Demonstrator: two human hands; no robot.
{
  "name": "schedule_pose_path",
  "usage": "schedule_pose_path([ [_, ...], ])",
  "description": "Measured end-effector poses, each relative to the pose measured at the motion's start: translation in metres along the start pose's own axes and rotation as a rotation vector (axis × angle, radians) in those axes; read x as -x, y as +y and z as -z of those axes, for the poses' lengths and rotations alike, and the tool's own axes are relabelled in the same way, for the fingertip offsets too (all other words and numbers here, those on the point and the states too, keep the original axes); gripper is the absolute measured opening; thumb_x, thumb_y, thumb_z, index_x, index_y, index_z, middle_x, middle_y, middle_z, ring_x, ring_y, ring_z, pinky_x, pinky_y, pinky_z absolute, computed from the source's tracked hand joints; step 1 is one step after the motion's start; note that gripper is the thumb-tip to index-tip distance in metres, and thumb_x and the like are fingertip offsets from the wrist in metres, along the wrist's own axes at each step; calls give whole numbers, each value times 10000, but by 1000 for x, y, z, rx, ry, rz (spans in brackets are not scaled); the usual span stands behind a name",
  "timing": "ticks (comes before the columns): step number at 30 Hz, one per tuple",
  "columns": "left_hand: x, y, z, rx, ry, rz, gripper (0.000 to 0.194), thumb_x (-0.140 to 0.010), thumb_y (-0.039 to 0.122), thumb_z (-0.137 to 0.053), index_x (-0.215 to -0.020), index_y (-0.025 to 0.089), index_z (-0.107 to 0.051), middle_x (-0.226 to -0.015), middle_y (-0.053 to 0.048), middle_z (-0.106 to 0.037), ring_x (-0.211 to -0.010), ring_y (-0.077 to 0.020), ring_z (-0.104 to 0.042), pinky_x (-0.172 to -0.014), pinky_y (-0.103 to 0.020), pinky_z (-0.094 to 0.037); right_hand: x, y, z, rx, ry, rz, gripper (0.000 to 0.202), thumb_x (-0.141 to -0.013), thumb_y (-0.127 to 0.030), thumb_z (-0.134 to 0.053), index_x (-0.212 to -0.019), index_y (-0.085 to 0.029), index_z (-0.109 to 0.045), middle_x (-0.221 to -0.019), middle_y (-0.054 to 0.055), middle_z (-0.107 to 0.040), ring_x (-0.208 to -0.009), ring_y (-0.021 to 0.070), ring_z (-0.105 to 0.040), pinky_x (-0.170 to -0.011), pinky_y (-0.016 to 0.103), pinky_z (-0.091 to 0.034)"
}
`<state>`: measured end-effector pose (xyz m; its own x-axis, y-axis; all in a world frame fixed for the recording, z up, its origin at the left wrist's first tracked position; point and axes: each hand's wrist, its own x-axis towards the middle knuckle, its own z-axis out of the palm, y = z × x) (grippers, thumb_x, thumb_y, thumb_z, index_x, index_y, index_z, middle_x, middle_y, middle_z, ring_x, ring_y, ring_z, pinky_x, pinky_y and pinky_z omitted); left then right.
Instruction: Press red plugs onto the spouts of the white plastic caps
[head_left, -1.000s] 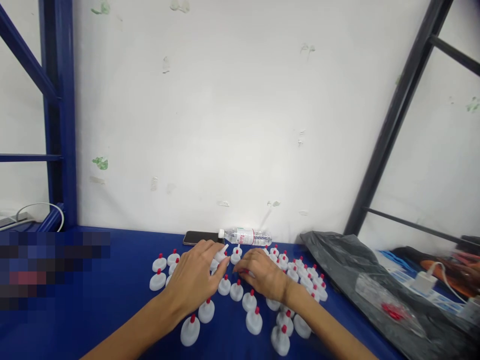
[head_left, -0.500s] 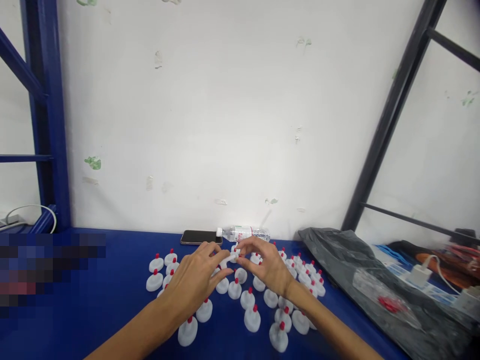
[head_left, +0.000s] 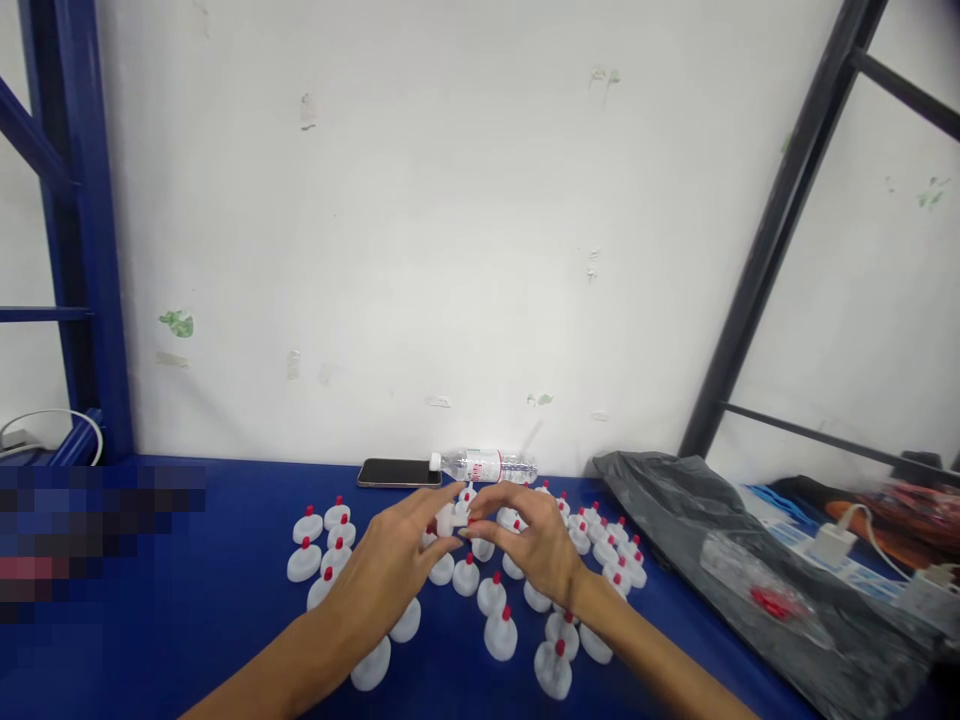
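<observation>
Between the thumb and fingers of my left hand [head_left: 390, 548] is a white nozzle cap [head_left: 446, 519], its spout pointing right. My right hand [head_left: 536, 540] pinches a small red tip [head_left: 470, 521] at the end of that spout. Whether the tip is seated on the spout is hard to make out. Both hands are raised above the blue table. Around and below them stand several white nozzle caps with red tips [head_left: 501, 636], some partly hidden by my hands and forearms.
A phone [head_left: 398, 473] and a clear water bottle [head_left: 484, 465] lie along the wall at the back of the blue table [head_left: 225, 600]. On the right, a grey plastic sheet [head_left: 697, 510] carries a clear bag with red tips [head_left: 776, 602]. A white charger [head_left: 831, 543] lies farther right.
The white nozzle cap has turned in my fingers, so its spout now faces right. A red tip now shows at my right fingertips. The view has shifted slightly.
</observation>
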<state>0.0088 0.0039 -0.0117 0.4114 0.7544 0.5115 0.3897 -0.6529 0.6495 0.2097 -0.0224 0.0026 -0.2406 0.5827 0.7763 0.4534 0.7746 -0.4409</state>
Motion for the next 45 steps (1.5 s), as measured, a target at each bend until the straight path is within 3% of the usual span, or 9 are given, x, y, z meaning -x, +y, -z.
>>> schedule_pose_path([
  [4,1,13,-3,271,45,163,470,-903,390,-647,-1333,202,-627,-1084,-72,-788,-960,-254,-759,-829,-345,-637,1,-7,0,115,98,84,60,-895,-257,-741,-863,-212,-716,-805,10,-758,-717,154,-715,-692,253,-574],
  [8,2,22,-1,539,-5,245,564,-870,467,-669,-1315,126,-606,-1163,-135,-768,-1025,-285,-748,-866,-387,-633,7,-8,0,127,53,162,77,-934,-182,-682,-973,-234,-725,-901,21,-773,-831,165,-728,-779,269,-583],
  [14,-1,27,0,656,-33,312,629,-732,425,-810,-1252,121,-629,-1096,-122,-791,-1032,-284,-747,-904,-375,-615,11,-12,-4,137,22,122,106,-955,-215,-655,-1038,-249,-710,-931,31,-764,-847,176,-725,-782,290,-580],
  [20,-2,24,-3,667,-34,328,506,-662,282,-829,-1115,108,-687,-826,-64,-787,-782,-240,-745,-671,-315,-607,12,-14,-6,129,18,157,125,-956,-202,-650,-1059,-250,-701,-939,21,-765,-861,162,-714,-806,284,-570],
  [25,-2,20,-1,665,-81,323,483,-685,229,-798,-1140,96,-704,-826,-74,-768,-744,-232,-713,-560,-288,-581,14,-16,-7,144,0,208,144,-954,-188,-662,-1076,-251,-705,-955,19,-774,-895,162,-711,-828,287,-563],
  [29,-2,21,2,591,-116,314,439,-755,374,-785,-1094,100,-727,-741,-62,-734,-707,-240,-704,-485,-270,-562,7,-14,-2,183,17,183,86,-961,-240,-659,-1018,-247,-723,-900,27,-777,-840,180,-716,-788,320,-566],
  [33,-4,21,12,416,-70,273,539,-881,565,-615,-1264,186,-650,-982,-91,-745,-884,-272,-718,-444,-245,-540,-1,8,12,280,60,38,50,-908,-287,-729,-927,-241,-735,-886,27,-778,-856,205,-720,-809,349,-559],
  [39,-8,11,18,155,58,294,310,-901,408,-498,-1046,213,-691,-688,11,-667,-463,-144,-535,-436,-246,-457,7,60,23,576,-183,-149,94,-914,-311,-710,-887,-236,-760,-895,36,-779,-891,236,-710,-893,410,-513],
  [45,-7,13,16,148,64,275,252,-857,306,-445,-918,225,-676,-657,30,-628,-423,-124,-467,-440,-240,-393,9,60,19,607,-327,-117,185,-995,-308,-590,-1057,-245,-752,-1018,50,-780,-1005,236,-694,-977,419,-467],
])
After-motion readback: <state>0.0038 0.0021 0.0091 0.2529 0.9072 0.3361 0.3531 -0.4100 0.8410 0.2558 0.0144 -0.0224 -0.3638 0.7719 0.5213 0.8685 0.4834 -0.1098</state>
